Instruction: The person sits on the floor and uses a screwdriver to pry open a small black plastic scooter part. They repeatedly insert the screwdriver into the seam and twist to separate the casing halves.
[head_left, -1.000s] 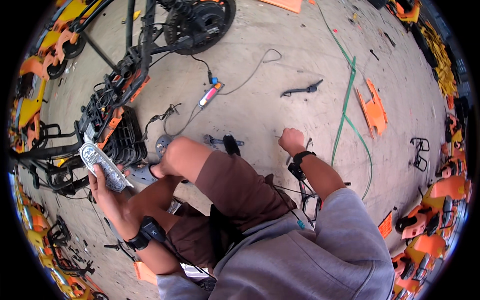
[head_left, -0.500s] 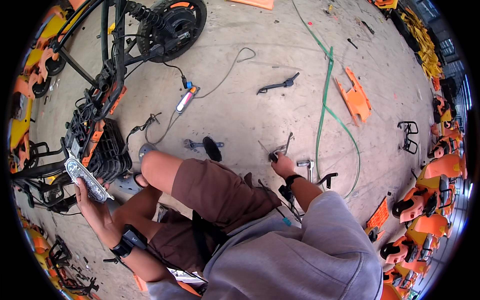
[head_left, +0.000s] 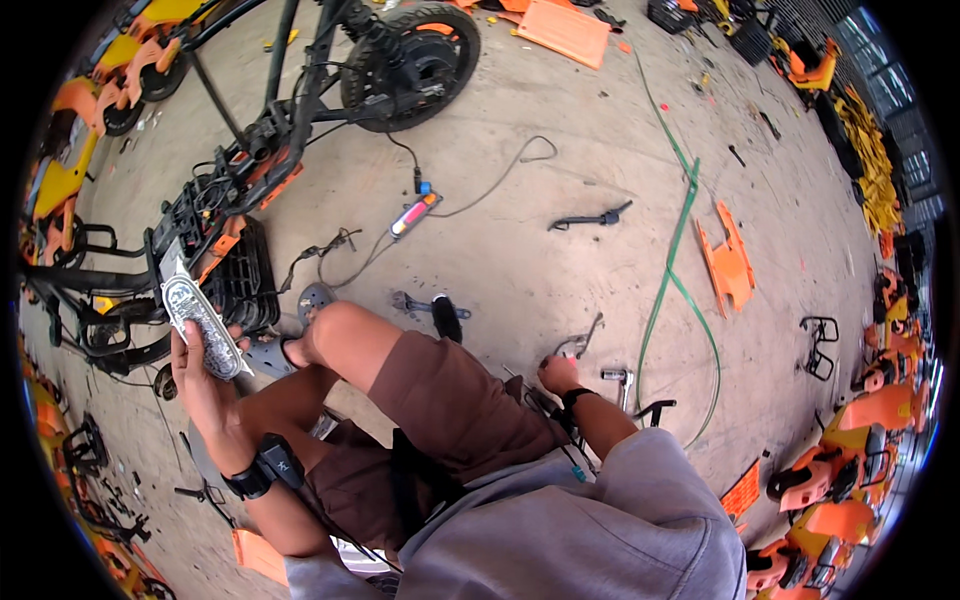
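My left hand is closed around a long oval silver lamp with a clear, glittering face, tilted beside the black vehicle frame. Down by the floor to the right of my knee, my right hand has its fingers curled in; what they hold, if anything, is hidden. Just beyond it lies a metal hand tool, its kind unclear. To its right rests a ratchet wrench with a socket. A wrench and a black oval object lie in front of my knee.
On the floor ahead lie a grey cable with a white-and-red connector box, a black lever-like part, a green strap and an orange panel. A wheel stands at the far left. Orange scooters line the right side.
My right hand has drawn back toward my body from the metal tool; the black handle formerly seen in it no longer shows. My left hand still holds the lamp. The view has shifted.
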